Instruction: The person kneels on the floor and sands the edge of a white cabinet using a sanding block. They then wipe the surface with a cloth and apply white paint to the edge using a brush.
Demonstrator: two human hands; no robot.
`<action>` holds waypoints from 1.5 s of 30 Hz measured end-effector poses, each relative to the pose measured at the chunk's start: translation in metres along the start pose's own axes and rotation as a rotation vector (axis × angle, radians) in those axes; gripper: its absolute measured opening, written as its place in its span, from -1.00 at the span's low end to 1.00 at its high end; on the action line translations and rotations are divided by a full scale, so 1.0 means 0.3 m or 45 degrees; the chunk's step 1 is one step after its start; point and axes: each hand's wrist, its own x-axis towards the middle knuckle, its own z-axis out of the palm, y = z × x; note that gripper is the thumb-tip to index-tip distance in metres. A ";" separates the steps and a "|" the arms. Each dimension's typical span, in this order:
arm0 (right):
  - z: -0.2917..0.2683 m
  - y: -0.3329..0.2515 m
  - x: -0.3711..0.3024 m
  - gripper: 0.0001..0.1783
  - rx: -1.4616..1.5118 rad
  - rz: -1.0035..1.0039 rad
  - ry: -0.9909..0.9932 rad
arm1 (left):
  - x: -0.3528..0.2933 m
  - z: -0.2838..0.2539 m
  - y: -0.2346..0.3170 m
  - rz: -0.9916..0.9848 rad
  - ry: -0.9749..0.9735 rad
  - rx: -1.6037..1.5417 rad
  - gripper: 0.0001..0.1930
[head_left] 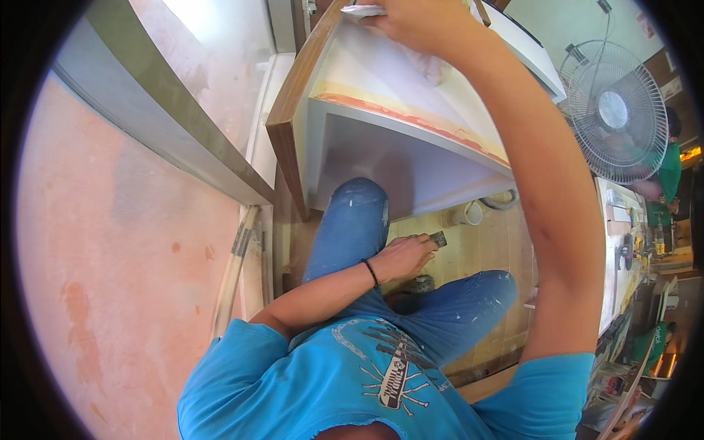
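Between five and six o'clock, the turquoise T-shirt [308, 385] carries pale capital lettering [396, 379] on a dark, slanting printed shape. Near four o'clock, small white lettering [658, 335] marks a green shirt [644, 347]. Toward two o'clock, a wall paper [646, 26] is too small to read.

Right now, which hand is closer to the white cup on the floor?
Left. The left hand is below and left of the white cup in the view; the right hand is farther off, near the picture's top edge.

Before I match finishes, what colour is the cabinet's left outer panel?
The panel is brown woodgrain, head view.
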 end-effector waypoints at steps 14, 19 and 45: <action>-0.256 -0.351 -0.228 -0.70 0.579 -0.486 -0.081 | -0.002 0.075 -0.054 0.147 0.083 0.072 -0.76; -0.207 -0.139 -0.165 -0.74 0.332 -0.086 0.085 | -0.004 0.057 -0.045 0.079 -0.026 0.017 -0.75; -0.089 -0.129 -0.122 -0.82 -0.068 0.050 -0.013 | 0.022 0.072 -0.030 0.091 -0.222 0.116 -0.72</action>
